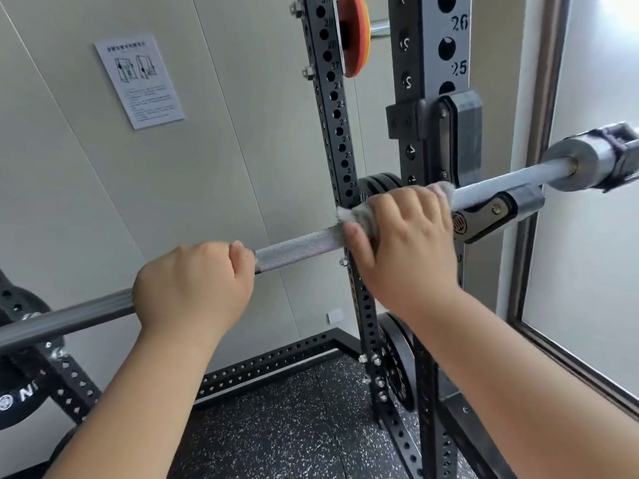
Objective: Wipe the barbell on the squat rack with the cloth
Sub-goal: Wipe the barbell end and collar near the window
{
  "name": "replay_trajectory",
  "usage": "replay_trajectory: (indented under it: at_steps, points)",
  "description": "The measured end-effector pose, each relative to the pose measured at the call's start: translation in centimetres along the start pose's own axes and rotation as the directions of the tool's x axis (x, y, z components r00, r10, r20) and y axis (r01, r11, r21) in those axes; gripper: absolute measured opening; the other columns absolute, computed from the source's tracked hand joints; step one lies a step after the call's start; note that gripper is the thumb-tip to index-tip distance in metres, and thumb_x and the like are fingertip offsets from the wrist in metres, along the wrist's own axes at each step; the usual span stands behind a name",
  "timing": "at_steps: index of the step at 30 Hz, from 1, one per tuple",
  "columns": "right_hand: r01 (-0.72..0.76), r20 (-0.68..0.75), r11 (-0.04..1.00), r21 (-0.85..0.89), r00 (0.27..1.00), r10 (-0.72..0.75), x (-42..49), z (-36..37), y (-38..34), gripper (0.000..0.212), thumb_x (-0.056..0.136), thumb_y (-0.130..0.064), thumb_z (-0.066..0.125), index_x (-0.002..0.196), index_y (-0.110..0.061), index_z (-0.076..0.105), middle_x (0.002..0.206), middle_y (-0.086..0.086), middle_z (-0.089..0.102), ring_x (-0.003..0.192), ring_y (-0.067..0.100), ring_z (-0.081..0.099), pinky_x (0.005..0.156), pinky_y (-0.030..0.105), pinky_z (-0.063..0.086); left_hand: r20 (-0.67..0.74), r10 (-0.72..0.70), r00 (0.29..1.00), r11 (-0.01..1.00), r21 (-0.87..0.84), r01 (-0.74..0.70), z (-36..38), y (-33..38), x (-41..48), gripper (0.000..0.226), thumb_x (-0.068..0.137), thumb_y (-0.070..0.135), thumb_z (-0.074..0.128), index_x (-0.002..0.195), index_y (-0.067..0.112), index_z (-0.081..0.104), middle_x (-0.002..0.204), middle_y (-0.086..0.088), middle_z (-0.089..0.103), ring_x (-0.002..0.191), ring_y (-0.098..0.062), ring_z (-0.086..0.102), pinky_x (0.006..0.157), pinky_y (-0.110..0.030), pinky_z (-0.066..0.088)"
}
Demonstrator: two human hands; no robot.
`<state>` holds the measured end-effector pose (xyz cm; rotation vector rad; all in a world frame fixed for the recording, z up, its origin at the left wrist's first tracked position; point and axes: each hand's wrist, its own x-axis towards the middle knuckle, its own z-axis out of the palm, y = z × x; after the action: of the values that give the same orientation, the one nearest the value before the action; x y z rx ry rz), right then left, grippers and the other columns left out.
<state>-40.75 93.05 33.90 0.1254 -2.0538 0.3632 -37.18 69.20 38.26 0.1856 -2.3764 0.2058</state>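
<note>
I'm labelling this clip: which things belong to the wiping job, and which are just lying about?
Job: barbell, cloth, rack, left hand gripping the barbell, right hand holding the cloth on it.
Lying about: orange plate, black plates, wall notice, floor mat.

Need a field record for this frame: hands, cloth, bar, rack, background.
left hand: grips the bare barbell
right hand: holds the cloth wrapped on the bar, fingers curled over it
bar support: J-hook on the squat rack, just right of the cloth
bar surface: knurled between the hands
background: orange plate stored high; notice on the wall
</note>
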Motion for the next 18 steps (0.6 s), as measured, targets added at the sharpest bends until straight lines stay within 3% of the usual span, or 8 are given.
replay_trajectory:
  at_steps: [3,6,9,12,15,18]
  points:
    - [0.148,-0.004,0.987,0.063,0.989,-0.148,-1.2,0.6,-2.4,0.045,0.103,-0.054,0.048,0.121,-0.017,0.066,0.12,0.008,0.062,0.12,0.034,0.053,0.122,0.054,0.023,0.165,0.006,0.986,1.0,0.006,-0.007,-0.8,-0.1,1.3,0.051,0.097,0.038,0.021,0.072,0.014,0.057,0.068,-0.004,0.053,0.068,-0.032,0.053,0.063,-0.033,0.04]
    - [0.265,-0.021,0.959,0.105,0.964,-0.264,-2.3,1.3,-4.0,0.052,0.104,-0.053,0.049,0.139,-0.016,0.062,0.133,0.012,0.06,0.129,0.037,0.051,0.122,0.054,0.023,0.373,0.054,0.926,0.998,-0.034,-0.045,-1.2,-0.5,3.1,0.035,0.101,0.026,0.023,0.079,0.013,0.047,0.079,-0.008,0.051,0.068,-0.025,0.048,0.064,-0.035,0.038]
    - [0.368,-0.024,0.923,0.11,0.929,-0.368,-2.4,1.5,-4.1,0.053,0.106,-0.053,0.048,0.146,-0.02,0.056,0.139,0.01,0.059,0.133,0.036,0.051,0.121,0.053,0.027,0.444,0.064,0.894,0.991,-0.132,-0.005,-1.4,-0.4,3.8,0.026,0.103,0.015,0.03,0.077,0.015,0.034,0.081,-0.009,0.046,0.069,-0.023,0.046,0.065,-0.036,0.04]
    - [0.36,-0.039,0.927,0.103,0.933,-0.357,-1.8,1.3,-2.2,0.052,0.106,-0.052,0.048,0.141,-0.016,0.061,0.135,0.008,0.062,0.13,0.032,0.054,0.12,0.05,0.03,0.376,0.058,0.925,0.994,-0.108,-0.019,-1.8,-0.5,2.8,0.042,0.106,0.031,0.025,0.073,0.015,0.045,0.074,-0.006,0.049,0.071,-0.029,0.051,0.067,-0.037,0.038]
    - [0.192,-0.093,0.979,0.062,0.978,-0.186,-1.5,1.0,-0.7,0.042,0.104,-0.047,0.049,0.123,-0.013,0.067,0.122,0.007,0.065,0.122,0.033,0.056,0.12,0.049,0.03,0.096,0.103,0.99,0.995,-0.024,-0.101,-1.0,-0.5,0.5,0.052,0.106,0.045,0.014,0.071,0.023,0.046,0.063,0.001,0.045,0.068,-0.03,0.047,0.064,-0.035,0.037]
    - [0.04,-0.121,0.996,0.074,0.992,-0.031,-1.1,0.9,-1.8,0.039,0.105,-0.044,0.045,0.113,-0.014,0.067,0.115,0.007,0.064,0.121,0.036,0.055,0.119,0.054,0.029,-0.088,0.099,0.991,0.989,-0.101,-0.108,0.1,-0.5,-0.9,0.05,0.104,0.042,0.02,0.074,0.022,0.055,0.066,0.001,0.057,0.065,-0.03,0.048,0.063,-0.038,0.033]
